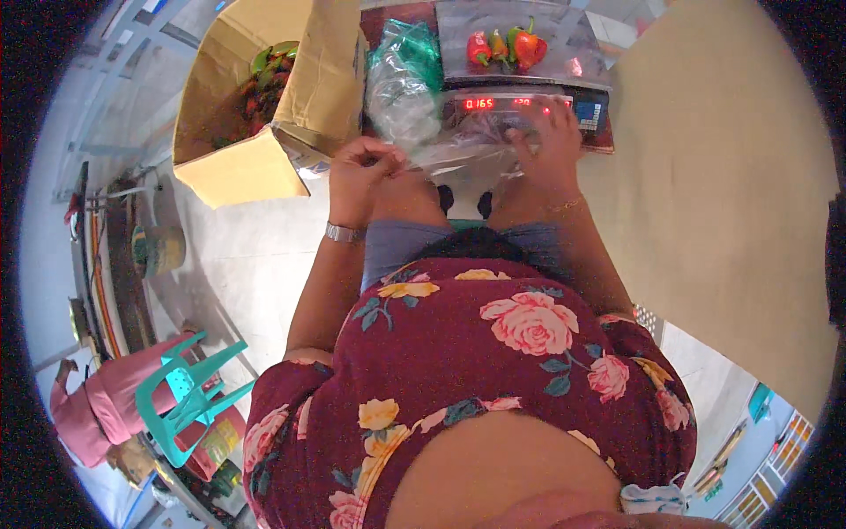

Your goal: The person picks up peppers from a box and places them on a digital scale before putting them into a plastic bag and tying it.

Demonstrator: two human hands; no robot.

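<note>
My left hand [363, 172] is closed in a pinch on the edge of a clear plastic bag [463, 152]. The thin film stretches across my lap toward my right hand [551, 145]. That hand has its fingers spread at the front of a digital scale [480, 84], over part of its lit red display; whether the film touches its fingers is hard to make out. On the scale's platform lie several red and green peppers [527, 48]. A bundle of clear and green plastic bags [404, 84] lies beside the scale, just beyond my left hand.
An open cardboard box [242, 172] holding more peppers [269, 79] stands at the far left, one flap folded out toward me. A wide tan surface [723, 194] fills the right side. Behind on the left are a green plastic chair [181, 397] and a person in pink [123, 397].
</note>
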